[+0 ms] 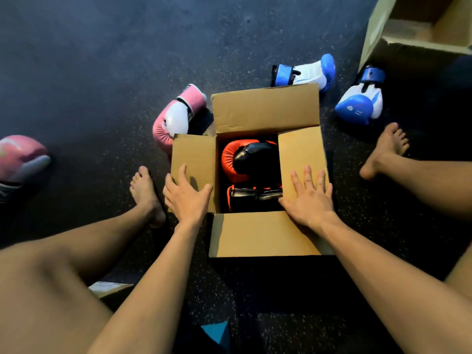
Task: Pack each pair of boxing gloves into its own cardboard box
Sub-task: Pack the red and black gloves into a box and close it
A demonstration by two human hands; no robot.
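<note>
An open cardboard box [265,236] stands on the floor between my legs. Inside lie red-and-black boxing gloves [245,162]. My left hand [185,196] presses flat on the box's left flap, thumb at its inner edge. My right hand [310,198] lies flat on the right flap with fingers spread. A pink-and-white glove [176,118] lies just left of the box, and its partner [21,157] sits at the far left. Two blue-and-white gloves [306,72] [360,98] lie behind the box to the right.
A second open cardboard box [413,44] stands at the back right. My bare feet [146,195] [383,152] flank the box on the dark speckled floor. A flat piece of cardboard [109,288] shows under my left leg.
</note>
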